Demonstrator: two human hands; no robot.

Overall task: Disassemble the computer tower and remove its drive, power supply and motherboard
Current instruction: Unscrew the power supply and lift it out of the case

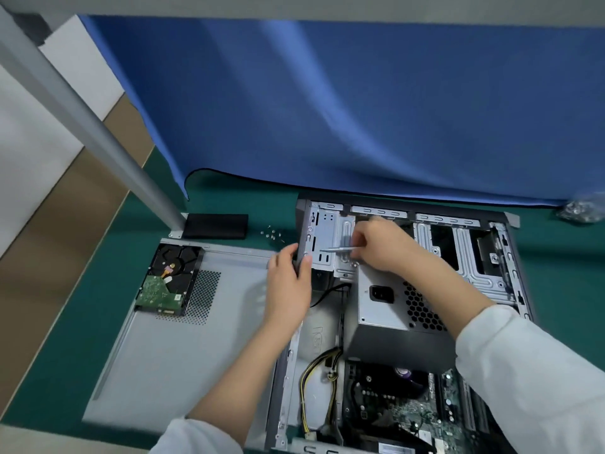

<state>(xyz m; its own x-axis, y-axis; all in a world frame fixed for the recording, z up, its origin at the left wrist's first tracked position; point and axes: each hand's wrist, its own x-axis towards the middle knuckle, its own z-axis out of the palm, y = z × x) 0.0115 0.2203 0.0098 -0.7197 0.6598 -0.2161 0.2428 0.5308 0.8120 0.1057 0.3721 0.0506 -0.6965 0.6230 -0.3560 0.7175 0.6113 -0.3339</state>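
The right hand [381,245] pinches a thin silver screwdriver [337,249] with curled fingers. The tool lies almost flat, and its tip points left into the metal drive cage [324,237] at the far left corner of the computer tower [491,276]. The left hand [288,280] grips the dark left edge of the tower, thumb on the inside and fingers wrapped round the outside. Both arms come from the near side in white sleeves.

The tower lies open on its side on a green table [82,326]. Just near of the right hand sits the grey power supply [389,317] — a metal box with a black plug socket and a honeycomb of holes. It looks tilted inside the case. Nearer still is the motherboard [399,411], dark and full of little parts, with yellow and black wires [314,371] curling along its left side.

To the left of the tower lies the flat grey side panel [196,355]. The hard drive [168,280] rests on the far left part of it, green circuit board facing up — well apart from the tower. Far of the panel are a few small screws [273,234] and a black block [214,226] by a grey pole [88,122]. A blue cloth [327,103] hangs behind everything, and its lower edge meets the table just far of the tower.
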